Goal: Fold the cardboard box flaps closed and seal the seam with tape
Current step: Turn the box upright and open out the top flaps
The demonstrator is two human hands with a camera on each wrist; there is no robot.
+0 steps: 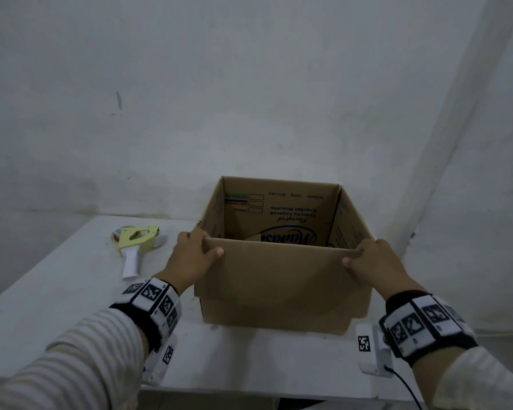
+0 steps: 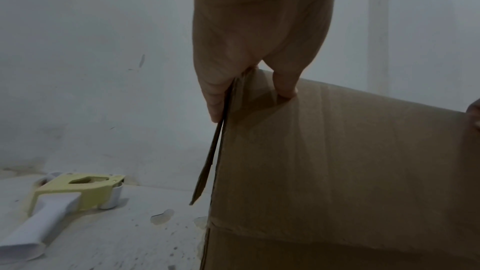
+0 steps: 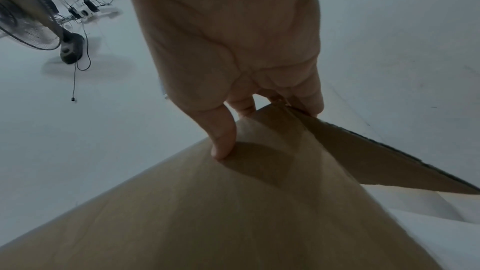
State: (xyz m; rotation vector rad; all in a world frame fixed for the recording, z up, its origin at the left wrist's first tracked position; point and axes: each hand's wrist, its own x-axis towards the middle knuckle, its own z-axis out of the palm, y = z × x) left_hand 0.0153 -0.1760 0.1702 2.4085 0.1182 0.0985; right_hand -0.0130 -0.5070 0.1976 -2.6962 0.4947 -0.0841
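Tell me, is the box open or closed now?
Open. The box shows its printed inside; left hand and right hand grip the near flap's top edge.

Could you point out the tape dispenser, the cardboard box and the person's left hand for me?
tape dispenser [image 1: 137, 238]: head view, on its yellow body.
cardboard box [image 1: 282, 279]: head view, on the near flap's outer face.
left hand [image 1: 190, 258]: head view, on its back, gripping the flap's corner.

A white table [image 1: 57, 306] carries two things — a cardboard box [image 1: 282, 285] and a tape dispenser [image 1: 137, 244].
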